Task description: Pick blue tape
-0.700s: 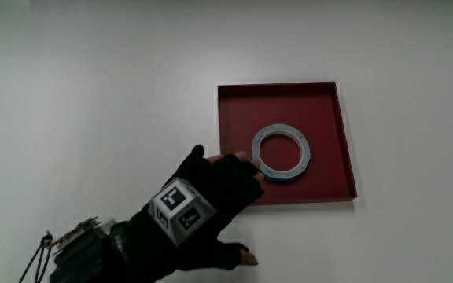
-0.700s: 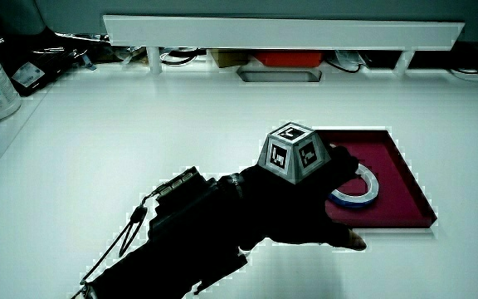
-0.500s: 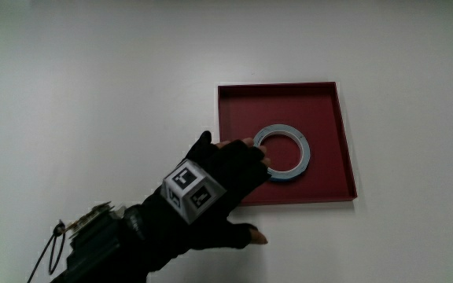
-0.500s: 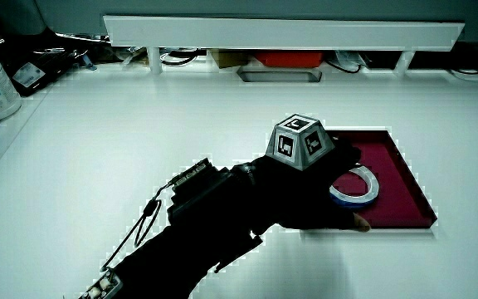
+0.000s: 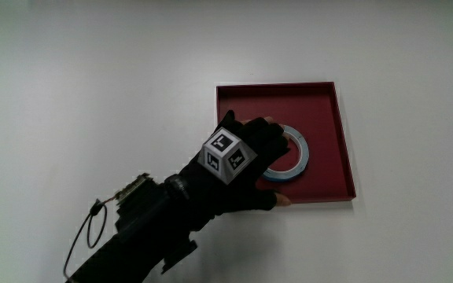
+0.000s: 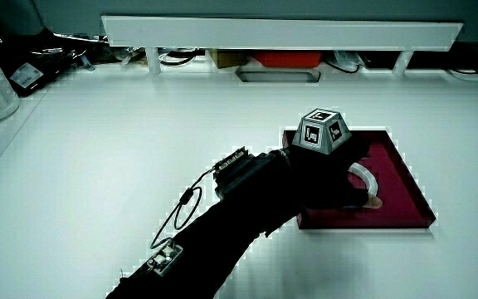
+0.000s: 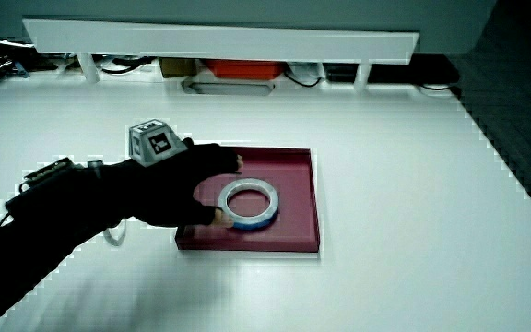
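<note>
The hand (image 5: 252,161) has pushed forward since a moment ago: where it sat at the tray's near edge with only fingertips touching the ring, it now lies over the blue tape (image 5: 292,156) itself, covering a good half of the roll. The patterned cube (image 5: 227,154) on its back has come up over the tray's side wall, and the forearm (image 5: 144,224) has followed it in across the white table (image 5: 93,86). The tape has not shifted; it sits flat on the tray floor as before.

The red tray (image 5: 321,102) holds just that one roll, lying in the half of the tray nearer the person and apart from every wall. In a side view the thumb (image 7: 215,218) presses at the ring's outer edge nearest the person while the other fingers reach over its rim, so the hand is closing around the tape, which still rests on the tray floor.

In the main view the covered part of the roll is out of sight under the glove. In a side view only a pale arc of the tape (image 6: 365,175) peeks out past the hand (image 6: 332,178), and the fingertips there are hard to make out.
</note>
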A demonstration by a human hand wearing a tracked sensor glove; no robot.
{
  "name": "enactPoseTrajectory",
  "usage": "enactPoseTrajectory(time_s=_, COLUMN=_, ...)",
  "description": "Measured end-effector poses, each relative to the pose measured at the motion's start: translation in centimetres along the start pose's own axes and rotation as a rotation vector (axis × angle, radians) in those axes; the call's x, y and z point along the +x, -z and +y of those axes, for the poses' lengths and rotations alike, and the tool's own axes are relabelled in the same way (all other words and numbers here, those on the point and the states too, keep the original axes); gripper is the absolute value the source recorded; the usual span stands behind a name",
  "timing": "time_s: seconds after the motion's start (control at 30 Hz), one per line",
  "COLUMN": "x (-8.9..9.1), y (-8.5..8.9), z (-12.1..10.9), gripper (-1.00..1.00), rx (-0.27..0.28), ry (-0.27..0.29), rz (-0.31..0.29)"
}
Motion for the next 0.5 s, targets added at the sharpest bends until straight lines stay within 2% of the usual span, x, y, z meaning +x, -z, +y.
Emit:
enactPoseTrajectory(time_s=0.3, x=-1.4, y=2.7, z=2.3, gripper=0.00, rx=-0.041, ry=-0.046, rz=-0.002)
enactPoseTrajectory(time_s=0.5, x=-1.5, y=4.1, z=3.0, gripper=0.00, rx=-0.070, ry=-0.058, rz=0.043)
